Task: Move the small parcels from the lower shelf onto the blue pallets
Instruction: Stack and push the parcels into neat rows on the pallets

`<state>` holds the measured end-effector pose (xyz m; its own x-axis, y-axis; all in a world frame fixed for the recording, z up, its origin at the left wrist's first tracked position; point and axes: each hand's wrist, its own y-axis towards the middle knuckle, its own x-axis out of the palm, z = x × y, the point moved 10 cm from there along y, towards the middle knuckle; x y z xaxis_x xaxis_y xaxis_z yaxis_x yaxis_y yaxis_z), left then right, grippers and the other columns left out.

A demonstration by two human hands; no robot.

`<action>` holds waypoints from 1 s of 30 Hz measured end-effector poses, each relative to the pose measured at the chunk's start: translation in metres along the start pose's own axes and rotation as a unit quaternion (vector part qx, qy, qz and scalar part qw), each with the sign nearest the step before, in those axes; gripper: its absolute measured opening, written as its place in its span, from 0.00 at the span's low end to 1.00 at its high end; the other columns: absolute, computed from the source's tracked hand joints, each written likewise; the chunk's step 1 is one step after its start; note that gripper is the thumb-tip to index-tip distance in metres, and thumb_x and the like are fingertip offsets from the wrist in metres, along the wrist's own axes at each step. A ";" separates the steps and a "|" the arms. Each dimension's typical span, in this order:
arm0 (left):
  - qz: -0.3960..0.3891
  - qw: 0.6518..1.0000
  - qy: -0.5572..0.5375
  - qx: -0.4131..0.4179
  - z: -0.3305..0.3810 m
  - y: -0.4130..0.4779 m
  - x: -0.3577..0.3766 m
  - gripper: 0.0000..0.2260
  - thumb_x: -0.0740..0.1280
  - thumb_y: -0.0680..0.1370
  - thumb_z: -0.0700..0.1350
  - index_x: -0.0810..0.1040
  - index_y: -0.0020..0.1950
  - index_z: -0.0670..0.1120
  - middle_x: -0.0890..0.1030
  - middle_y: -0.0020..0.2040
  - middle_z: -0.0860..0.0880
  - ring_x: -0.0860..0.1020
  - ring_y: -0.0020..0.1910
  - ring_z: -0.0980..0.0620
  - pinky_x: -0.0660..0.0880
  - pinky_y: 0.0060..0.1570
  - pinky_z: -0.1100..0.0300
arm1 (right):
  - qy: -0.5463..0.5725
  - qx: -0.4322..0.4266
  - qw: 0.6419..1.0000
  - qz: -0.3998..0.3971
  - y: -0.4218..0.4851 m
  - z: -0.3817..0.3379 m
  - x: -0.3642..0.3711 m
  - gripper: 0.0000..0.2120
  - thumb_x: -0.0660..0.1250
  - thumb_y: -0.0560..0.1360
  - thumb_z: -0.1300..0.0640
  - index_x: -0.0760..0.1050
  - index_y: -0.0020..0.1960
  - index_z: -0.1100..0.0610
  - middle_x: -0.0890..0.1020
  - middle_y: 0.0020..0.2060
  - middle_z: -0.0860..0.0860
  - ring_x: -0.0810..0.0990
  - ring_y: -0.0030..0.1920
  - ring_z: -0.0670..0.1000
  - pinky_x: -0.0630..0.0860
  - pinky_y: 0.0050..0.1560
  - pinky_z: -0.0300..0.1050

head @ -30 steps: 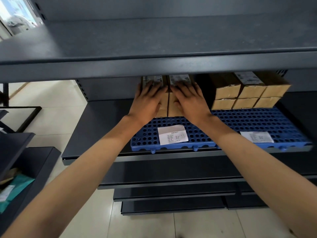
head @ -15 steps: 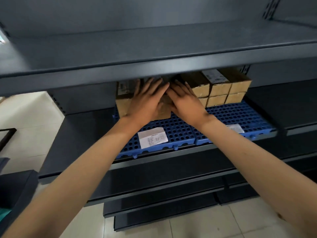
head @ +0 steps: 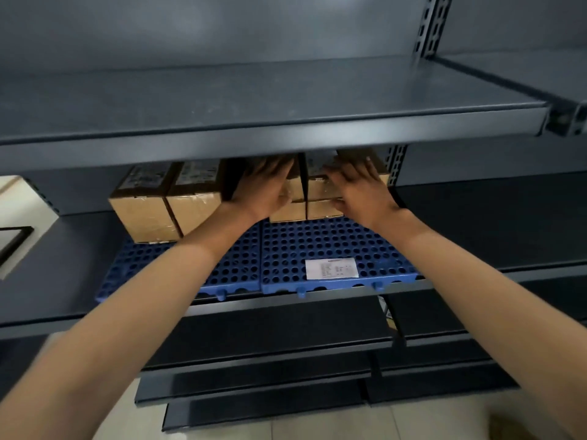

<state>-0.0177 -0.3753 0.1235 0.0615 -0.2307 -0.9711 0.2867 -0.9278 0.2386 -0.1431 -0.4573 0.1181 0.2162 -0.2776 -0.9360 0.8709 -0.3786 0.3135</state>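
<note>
Both hands on the stack, half lost under the shelf edge.
Left hand (head: 266,190) and right hand (head: 360,193) lie flat, fingers spread, against the small brown cardboard parcels (head: 317,190) stacked at the back of the blue perforated plastic pallets (head: 317,242). The dark grey metal shelf (head: 270,144) above cuts off parcel tops; fingertips blur there. Two bigger brown cardboard boxes (head: 165,208) stand left; the left forearm hides part of a pallet.

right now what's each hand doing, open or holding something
Left hand: open, straight fingers against the stacked parcels.
Right hand: open, fingers spread over those parcels.
</note>
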 end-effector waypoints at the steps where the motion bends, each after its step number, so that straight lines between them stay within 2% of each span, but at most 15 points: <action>1: -0.010 1.000 0.004 -0.009 0.001 0.001 0.005 0.34 0.67 0.78 0.49 0.54 0.79 0.48 0.55 0.80 0.47 0.53 0.78 0.44 0.59 0.73 0.41 | 0.006 -0.009 1.000 -0.005 0.003 0.002 0.004 0.35 0.69 0.75 0.50 0.57 0.77 0.52 0.61 0.75 0.58 0.56 0.76 0.64 0.50 0.75 0.66; 4: -0.010 1.000 0.011 -0.009 0.008 0.003 0.011 0.30 0.66 0.78 0.45 0.58 0.78 0.48 0.59 0.79 0.48 0.60 0.76 0.44 0.68 0.68 0.43 | 0.023 -0.037 0.999 -0.009 0.012 0.003 0.011 0.37 0.70 0.74 0.52 0.56 0.77 0.52 0.63 0.75 0.56 0.57 0.76 0.62 0.49 0.76 0.66; 7: 0.019 1.000 0.002 0.018 0.018 0.005 0.008 0.27 0.66 0.78 0.42 0.63 0.76 0.47 0.62 0.78 0.49 0.63 0.75 0.44 0.73 0.64 0.45 | 0.040 -0.052 0.998 0.006 0.016 0.003 0.014 0.31 0.68 0.75 0.55 0.61 0.75 0.53 0.67 0.74 0.55 0.61 0.75 0.59 0.52 0.76 0.63; 12: 0.028 0.999 -0.001 0.030 0.020 0.004 0.015 0.27 0.66 0.78 0.40 0.63 0.76 0.47 0.62 0.77 0.48 0.58 0.77 0.45 0.70 0.68 0.45 | 0.060 -0.059 0.996 0.038 0.015 0.007 0.014 0.28 0.66 0.76 0.58 0.64 0.75 0.55 0.69 0.73 0.57 0.64 0.74 0.59 0.52 0.77 0.57; 17: 0.035 0.999 0.000 0.025 0.026 0.005 0.016 0.26 0.65 0.77 0.37 0.65 0.75 0.45 0.66 0.75 0.45 0.63 0.75 0.42 0.70 0.68 0.44 | 0.060 -0.057 0.996 0.027 0.015 0.006 0.017 0.28 0.65 0.77 0.58 0.63 0.75 0.55 0.68 0.73 0.57 0.64 0.74 0.59 0.55 0.77 0.58; 19: 0.034 0.999 0.014 0.017 0.024 0.003 0.018 0.27 0.65 0.76 0.37 0.64 0.75 0.46 0.66 0.75 0.46 0.63 0.75 0.42 0.65 0.70 0.42 | 0.053 -0.057 0.997 0.019 0.016 0.004 0.020 0.28 0.65 0.77 0.58 0.62 0.75 0.55 0.67 0.73 0.57 0.64 0.74 0.60 0.57 0.76 0.57; 23: 0.017 0.999 0.042 0.017 0.019 0.002 0.020 0.30 0.69 0.75 0.42 0.62 0.75 0.47 0.65 0.76 0.47 0.62 0.75 0.43 0.58 0.72 0.37 | 0.049 -0.054 0.997 0.013 0.017 0.002 0.019 0.27 0.63 0.78 0.58 0.61 0.75 0.55 0.66 0.74 0.57 0.64 0.74 0.61 0.62 0.74 0.57; 26: 0.014 0.995 0.095 0.023 0.020 0.007 0.017 0.31 0.71 0.73 0.48 0.63 0.74 0.48 0.68 0.74 0.46 0.64 0.73 0.42 0.58 0.72 0.37 | 0.051 -0.055 0.997 0.009 0.018 0.003 0.016 0.27 0.63 0.77 0.58 0.62 0.75 0.55 0.67 0.73 0.58 0.66 0.72 0.61 0.64 0.73 0.57; 30: 0.033 0.990 0.130 0.042 0.024 0.011 0.013 0.31 0.72 0.72 0.51 0.66 0.72 0.47 0.69 0.72 0.46 0.63 0.72 0.41 0.60 0.71 0.40 | 0.049 -0.062 0.997 0.018 0.016 0.006 0.011 0.25 0.63 0.77 0.57 0.64 0.74 0.55 0.69 0.72 0.58 0.69 0.71 0.61 0.63 0.74 0.57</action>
<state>-0.0368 -0.3960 0.1135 0.3246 -0.2192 -0.9201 0.1935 -0.9368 0.2914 -0.1296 -0.4711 0.1137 0.2847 -0.1995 -0.9376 0.9082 -0.2570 0.3304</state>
